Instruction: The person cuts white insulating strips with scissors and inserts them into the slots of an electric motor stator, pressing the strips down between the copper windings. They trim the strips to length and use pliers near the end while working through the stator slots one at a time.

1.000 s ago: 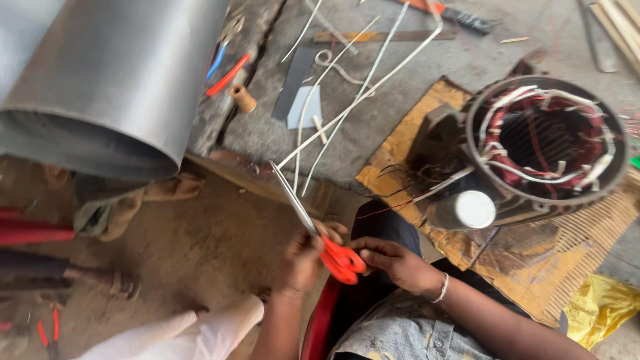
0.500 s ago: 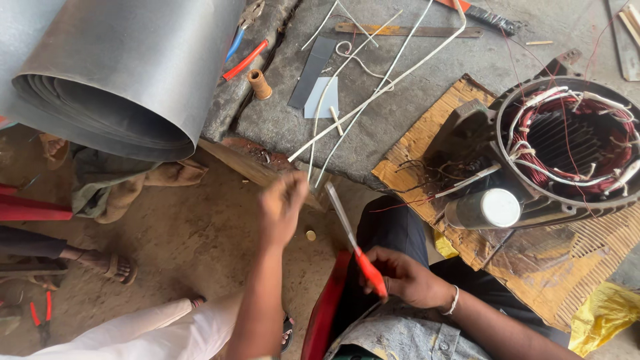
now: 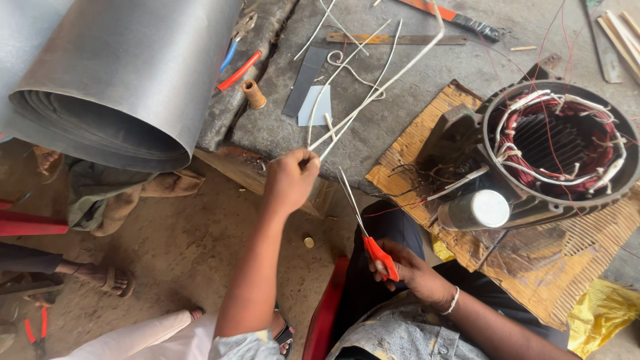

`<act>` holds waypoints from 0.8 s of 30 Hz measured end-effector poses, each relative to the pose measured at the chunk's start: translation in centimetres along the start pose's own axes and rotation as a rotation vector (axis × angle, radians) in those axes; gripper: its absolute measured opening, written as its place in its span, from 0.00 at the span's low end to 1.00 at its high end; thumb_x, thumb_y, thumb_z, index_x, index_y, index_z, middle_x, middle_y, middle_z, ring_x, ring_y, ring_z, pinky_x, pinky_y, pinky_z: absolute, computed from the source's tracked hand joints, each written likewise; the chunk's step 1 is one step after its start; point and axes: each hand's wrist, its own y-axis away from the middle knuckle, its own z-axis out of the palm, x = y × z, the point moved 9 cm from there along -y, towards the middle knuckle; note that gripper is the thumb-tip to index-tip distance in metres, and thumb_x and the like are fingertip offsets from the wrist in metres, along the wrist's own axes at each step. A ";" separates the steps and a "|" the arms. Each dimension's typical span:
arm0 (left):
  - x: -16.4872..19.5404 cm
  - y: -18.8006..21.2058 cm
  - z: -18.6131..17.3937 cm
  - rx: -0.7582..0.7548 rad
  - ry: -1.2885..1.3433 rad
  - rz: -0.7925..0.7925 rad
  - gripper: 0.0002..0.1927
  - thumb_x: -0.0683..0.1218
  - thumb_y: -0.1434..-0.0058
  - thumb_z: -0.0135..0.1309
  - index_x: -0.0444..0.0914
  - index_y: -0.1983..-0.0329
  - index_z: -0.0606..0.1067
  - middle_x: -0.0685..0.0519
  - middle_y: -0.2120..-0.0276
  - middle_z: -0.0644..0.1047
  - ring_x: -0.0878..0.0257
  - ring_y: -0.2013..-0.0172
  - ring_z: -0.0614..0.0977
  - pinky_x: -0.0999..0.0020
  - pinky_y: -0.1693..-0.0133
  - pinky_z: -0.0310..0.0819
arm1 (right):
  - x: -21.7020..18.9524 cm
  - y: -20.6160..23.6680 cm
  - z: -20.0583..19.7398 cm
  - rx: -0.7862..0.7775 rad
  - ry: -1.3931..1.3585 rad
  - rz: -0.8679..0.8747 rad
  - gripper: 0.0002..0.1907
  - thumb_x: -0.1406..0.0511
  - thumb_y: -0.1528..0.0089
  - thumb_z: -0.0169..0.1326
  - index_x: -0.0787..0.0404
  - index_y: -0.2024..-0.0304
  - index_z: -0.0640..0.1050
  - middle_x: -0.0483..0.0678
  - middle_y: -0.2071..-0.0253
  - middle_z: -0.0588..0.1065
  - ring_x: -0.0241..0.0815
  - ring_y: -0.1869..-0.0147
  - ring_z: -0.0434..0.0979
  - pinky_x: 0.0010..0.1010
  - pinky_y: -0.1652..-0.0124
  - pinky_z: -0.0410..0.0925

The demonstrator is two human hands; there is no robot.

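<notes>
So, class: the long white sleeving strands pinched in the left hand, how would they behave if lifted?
The white sleeving strands would probably flex and sag, since they already curve across the slab. They look thin, so likely light. The left hand pinches them easily.

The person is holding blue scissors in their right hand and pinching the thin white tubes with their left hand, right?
Not quite. The scissors have orange-red handles, not blue, as the head view shows. The rest holds: the right hand grips them with the blades pointing up, and the left hand pinches the thin white tubes at the bench edge.
</notes>
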 end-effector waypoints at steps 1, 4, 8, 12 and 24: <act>-1.7 0.5 0.6 -0.120 0.264 -0.155 0.08 0.45 0.36 0.58 0.35 0.65 0.82 0.53 0.72 0.80 0.63 0.70 0.77 0.67 0.67 0.70 | 0.2 -0.3 -0.3 0.032 0.002 0.032 0.28 0.54 0.38 0.57 0.60 0.40 0.72 0.42 0.61 0.74 0.31 0.62 0.73 0.21 0.69 0.67; -3.2 2.4 1.6 -0.273 0.592 -0.331 0.09 0.45 0.36 0.58 0.33 0.64 0.81 0.58 0.75 0.77 0.72 0.75 0.75 0.76 0.74 0.68 | 0.0 -1.5 -0.1 0.053 0.019 0.079 0.27 0.53 0.39 0.57 0.58 0.42 0.72 0.41 0.62 0.75 0.30 0.63 0.74 0.21 0.70 0.66; -3.5 4.0 1.5 -0.309 0.642 -0.398 0.08 0.44 0.38 0.59 0.33 0.62 0.81 0.60 0.76 0.77 0.74 0.76 0.74 0.78 0.74 0.68 | -2.5 -3.8 1.8 -0.096 0.049 -0.020 0.25 0.53 0.37 0.58 0.61 0.46 0.73 0.41 0.62 0.74 0.28 0.63 0.73 0.20 0.70 0.65; -3.3 4.2 0.5 -0.288 0.591 -0.387 0.09 0.45 0.38 0.59 0.33 0.62 0.81 0.60 0.78 0.74 0.75 0.77 0.71 0.78 0.75 0.65 | -4.3 -5.1 3.1 -0.137 0.065 -0.059 0.22 0.52 0.35 0.57 0.62 0.50 0.73 0.42 0.65 0.76 0.27 0.63 0.73 0.19 0.70 0.64; -2.4 2.4 -2.0 -0.200 0.908 -0.360 0.07 0.43 0.33 0.56 0.34 0.56 0.80 0.58 0.70 0.78 0.71 0.71 0.76 0.76 0.69 0.69 | -5.4 -5.8 3.7 -0.048 0.107 -0.005 0.20 0.62 0.34 0.53 0.64 0.42 0.73 0.44 0.60 0.75 0.33 0.61 0.78 0.27 0.65 0.76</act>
